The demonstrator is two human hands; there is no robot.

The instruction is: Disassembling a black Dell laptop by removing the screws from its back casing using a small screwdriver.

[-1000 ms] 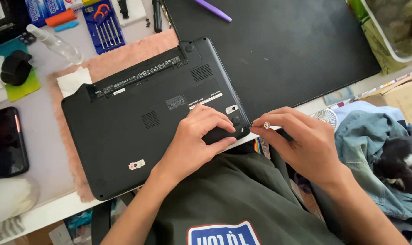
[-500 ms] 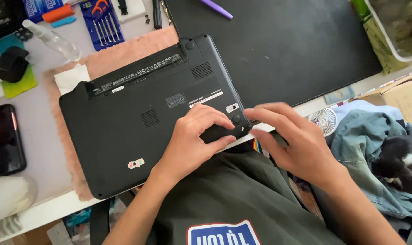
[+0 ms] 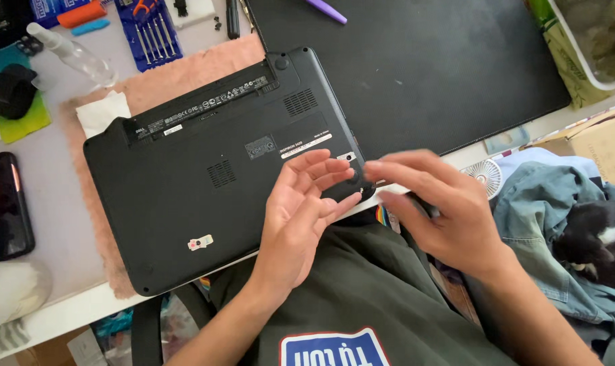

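A black laptop [image 3: 206, 176] lies bottom-up on a pink mat [image 3: 179, 81], with its near right corner at the desk edge. My left hand [image 3: 301, 217] is open, fingers spread, with its fingertips over that corner. My right hand [image 3: 443, 210] comes in from the right with its fingers stretched toward the same corner. It is blurred. Something dark shows under its thumb, and I cannot tell whether it grips a tool.
A large black desk mat [image 3: 422, 68] lies behind the laptop with a purple pen [image 3: 324, 10] on it. A blue screwdriver set [image 3: 148, 30], a clear bottle [image 3: 70, 54] and a white tissue [image 3: 101, 112] sit at the back left, and a dark phone [image 3: 3, 203] at the left. A small fan [image 3: 487, 176] and denim cloth [image 3: 544, 224] are on the right.
My left hand lifted off the laptop corner and opened its fingers. My right hand, which held a thin tool a second ago, moved left to the corner and stretched its fingers.
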